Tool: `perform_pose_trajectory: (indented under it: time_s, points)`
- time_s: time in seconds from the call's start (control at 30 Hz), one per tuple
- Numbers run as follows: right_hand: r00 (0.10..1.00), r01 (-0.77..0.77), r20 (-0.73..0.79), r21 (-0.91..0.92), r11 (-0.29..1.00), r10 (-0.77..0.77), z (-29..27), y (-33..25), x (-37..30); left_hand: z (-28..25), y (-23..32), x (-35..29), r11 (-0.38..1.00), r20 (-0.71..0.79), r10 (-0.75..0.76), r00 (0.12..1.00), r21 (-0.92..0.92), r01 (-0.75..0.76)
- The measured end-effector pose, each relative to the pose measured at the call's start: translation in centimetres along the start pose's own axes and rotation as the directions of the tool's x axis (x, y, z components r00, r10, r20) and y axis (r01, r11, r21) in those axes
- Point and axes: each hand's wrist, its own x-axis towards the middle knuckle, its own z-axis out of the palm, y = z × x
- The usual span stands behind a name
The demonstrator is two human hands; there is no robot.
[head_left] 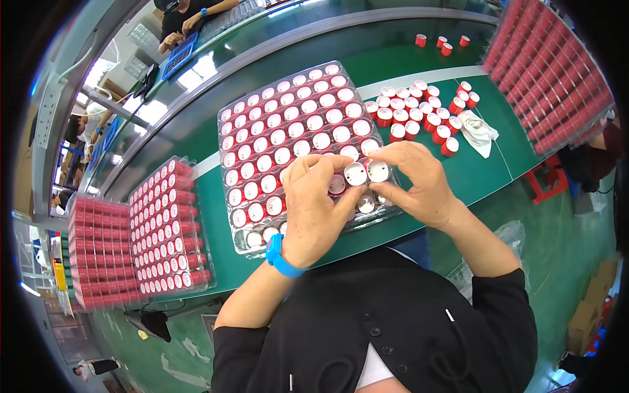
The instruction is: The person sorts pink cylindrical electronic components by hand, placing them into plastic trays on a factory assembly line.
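Over the near right part of a clear plastic tray (243,249), my two hands hold a pair of short red cylinders with white round faces side by side. My left hand (313,208) pinches the left cylinder (356,174) between thumb and finger. The right cylinder (378,171) is gripped the same way by my right hand (420,187). Small dark spots show on both faces. Rows of similar cylinders (278,137) fill most of the tray. Some pockets beneath my hands are hidden. A blue band (282,257) circles my left wrist.
Loose red cylinders (401,116) stand clustered right of the tray, beside a white cloth (478,133). Several more stand farther back. Stacked filled trays rise at the right (550,75) and left (171,229). A metal rail (275,57) runs behind; another person's hands (190,25) are beyond.
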Motion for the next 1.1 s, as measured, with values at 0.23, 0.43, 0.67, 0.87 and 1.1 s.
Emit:
perform_pose_trajectory:
  time_s: [0.23, 0.43, 0.67, 0.87, 1.1]
  points:
    - [0.999, 0.024, 0.032, -0.179, 0.983, -0.018, -0.3, 1.3, 0.0, 1.3, -0.5, 0.6, 0.985, 0.031, 0.09, 0.995, 0.142, -0.094]
    - [0.985, 0.141, 0.129, -0.176, 0.974, -0.119, -1.2, 1.8, 1.3, -1.0, -0.4, 0.5, 0.972, 0.082, 0.043, 0.996, 0.226, -0.061]
    - [0.991, -0.051, 0.12, -0.116, 0.992, 0.065, -4.7, 6.1, 4.9, -6.6, -7.3, -1.4, 0.925, -0.187, -0.193, 0.963, 0.291, 0.242]
    - [0.83, -0.549, -0.3, -0.586, 0.596, 0.47, -11.1, 28.2, 13.9, -7.8, -10.8, -3.3, 0.842, -0.16, -0.539, 0.827, -0.104, 0.529]
    - [0.665, -0.632, -0.192, -0.658, 0.408, 0.722, -11.2, 37.5, 16.0, -7.2, -9.8, -2.8, 0.827, -0.182, -0.559, 0.809, -0.05, 0.56]
